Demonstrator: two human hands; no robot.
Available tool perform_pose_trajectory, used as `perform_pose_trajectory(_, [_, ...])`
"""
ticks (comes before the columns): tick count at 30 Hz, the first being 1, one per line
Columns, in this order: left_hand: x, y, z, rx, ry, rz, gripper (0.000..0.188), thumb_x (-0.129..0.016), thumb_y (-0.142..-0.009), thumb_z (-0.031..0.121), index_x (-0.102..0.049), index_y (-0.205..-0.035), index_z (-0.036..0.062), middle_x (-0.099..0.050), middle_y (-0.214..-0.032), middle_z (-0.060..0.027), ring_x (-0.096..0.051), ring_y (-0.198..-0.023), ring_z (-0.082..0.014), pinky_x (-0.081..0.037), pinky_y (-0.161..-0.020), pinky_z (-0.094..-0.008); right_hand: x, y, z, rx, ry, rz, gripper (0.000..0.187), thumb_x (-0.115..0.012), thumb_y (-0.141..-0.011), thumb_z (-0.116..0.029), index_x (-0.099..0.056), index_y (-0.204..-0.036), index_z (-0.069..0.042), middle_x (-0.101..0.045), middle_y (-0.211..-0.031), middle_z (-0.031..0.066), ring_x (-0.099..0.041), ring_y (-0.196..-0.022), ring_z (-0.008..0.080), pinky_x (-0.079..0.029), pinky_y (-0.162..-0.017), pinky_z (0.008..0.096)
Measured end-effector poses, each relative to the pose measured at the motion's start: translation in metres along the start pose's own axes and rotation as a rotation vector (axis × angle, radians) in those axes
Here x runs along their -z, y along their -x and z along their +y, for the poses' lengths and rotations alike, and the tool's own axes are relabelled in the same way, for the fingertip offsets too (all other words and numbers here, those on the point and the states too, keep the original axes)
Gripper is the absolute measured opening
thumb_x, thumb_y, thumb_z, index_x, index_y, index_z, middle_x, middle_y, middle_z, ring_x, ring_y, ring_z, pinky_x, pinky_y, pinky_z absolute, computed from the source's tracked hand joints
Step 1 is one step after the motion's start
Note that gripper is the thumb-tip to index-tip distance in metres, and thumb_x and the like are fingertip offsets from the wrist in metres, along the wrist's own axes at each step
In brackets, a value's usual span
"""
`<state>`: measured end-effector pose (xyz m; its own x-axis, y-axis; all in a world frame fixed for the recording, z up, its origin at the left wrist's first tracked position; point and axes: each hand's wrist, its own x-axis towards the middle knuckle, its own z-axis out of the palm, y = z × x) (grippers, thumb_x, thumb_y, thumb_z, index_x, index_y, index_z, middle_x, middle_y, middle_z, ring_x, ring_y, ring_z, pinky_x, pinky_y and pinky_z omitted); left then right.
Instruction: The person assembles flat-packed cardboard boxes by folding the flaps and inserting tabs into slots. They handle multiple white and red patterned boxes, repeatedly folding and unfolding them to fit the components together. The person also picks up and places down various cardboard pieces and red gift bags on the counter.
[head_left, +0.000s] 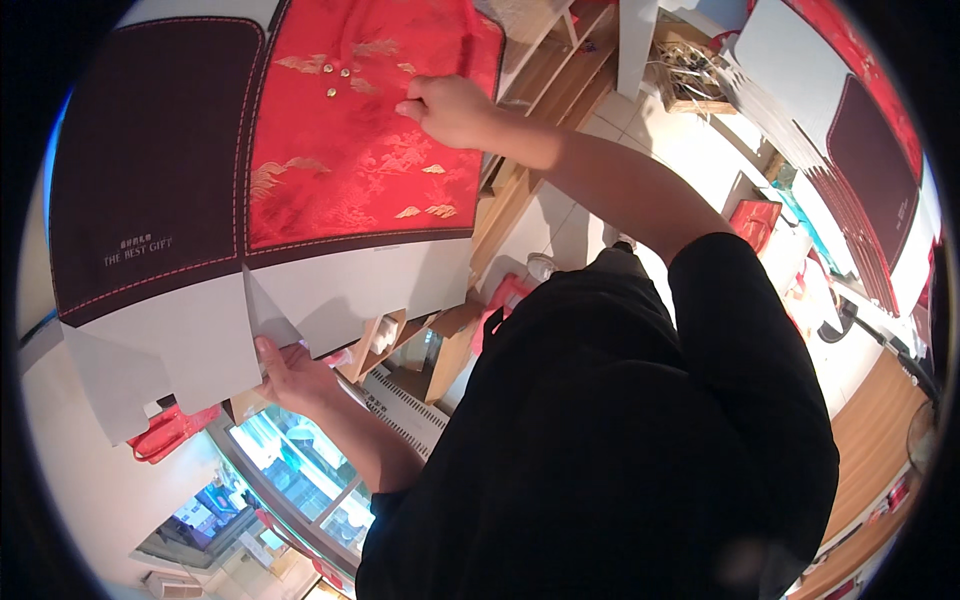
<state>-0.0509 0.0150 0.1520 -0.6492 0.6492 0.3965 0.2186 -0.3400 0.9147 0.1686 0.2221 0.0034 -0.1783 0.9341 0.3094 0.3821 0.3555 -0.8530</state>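
Cardboard point(205, 335) sits pinched in the left grip point(297, 380); the right grip point(450, 110) curls inward, its hold unclear.

Bare R hand point(452, 108) curls in a loose fist, bare R forearm point(600, 180) stretched fwd; bare L hand point(302, 382) pinches w/ thumb point(266, 354) extended, bare L forearm point(370, 440) angled fwd-left.

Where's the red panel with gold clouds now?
In the head view, the red panel is upper left of centre, just right of the dark brown panel, the right hand over it.
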Motion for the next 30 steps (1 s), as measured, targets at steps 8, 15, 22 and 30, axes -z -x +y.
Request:
perform_pose_trajectory(8, [0.01,0.006,-0.001,-0.008,-0.099,0.002,0.032,-0.063,-0.083,0.013,-0.053,-0.108,-0.0051,-0.06,-0.1,-0.0151,-0.058,-0.085,-0.0229,-0.049,-0.072,-0.0359,0.013,0.004,-0.019,-0.039,0.148,-0.204,0.033,-0.047,-0.089,-0.033,-0.055,-0.089,-0.001,-0.06,-0.081,0.0235,-0.059,-0.078,0.0397,-0.047,-0.069,0.048])
perform_pose_trajectory(15, [0.018,-0.005,-0.006,-0.067,-0.102,-0.013,0.024,-0.064,-0.082,0.012,-0.058,-0.097,-0.0058,-0.061,-0.092,-0.0145,-0.059,-0.079,-0.0207,-0.05,-0.066,-0.0319,-0.001,-0.002,0.006,-0.875,-1.327,-0.43,0.026,-0.048,-0.089,-0.03,-0.051,-0.079,-0.006,-0.047,-0.059,0.0038,-0.039,-0.043,0.0136,-0.028,-0.037,0.0266])
perform_pose_trajectory(22, [0.014,-0.004,-0.006,-0.099,-0.1,-0.024,0.022,-0.063,-0.082,0.009,-0.059,-0.098,-0.0061,-0.061,-0.092,-0.0146,-0.059,-0.079,-0.0207,-0.05,-0.066,-0.031,-0.005,0.029,0.008,-0.819,-1.818,-0.316,0.02,-0.047,-0.088,-0.025,-0.048,-0.076,-0.008,-0.042,-0.06,0.0013,-0.032,-0.043,0.0088,-0.022,-0.037,0.022])
perform_pose_trajectory(30, [0.013,-0.009,-0.003,-0.09,-0.106,-0.043,0.015,-0.062,-0.081,0.003,-0.058,-0.093,-0.0036,-0.058,-0.078,-0.012,-0.053,-0.063,-0.014,-0.039,-0.055,-0.0234,-0.019,0.186,0.25,-1.318,-1.363,0.511,0.005,-0.051,-0.085,-0.005,-0.056,-0.087,-0.003,-0.052,-0.071,0.0097,-0.049,-0.057,0.0169,-0.042,-0.049,0.0293])
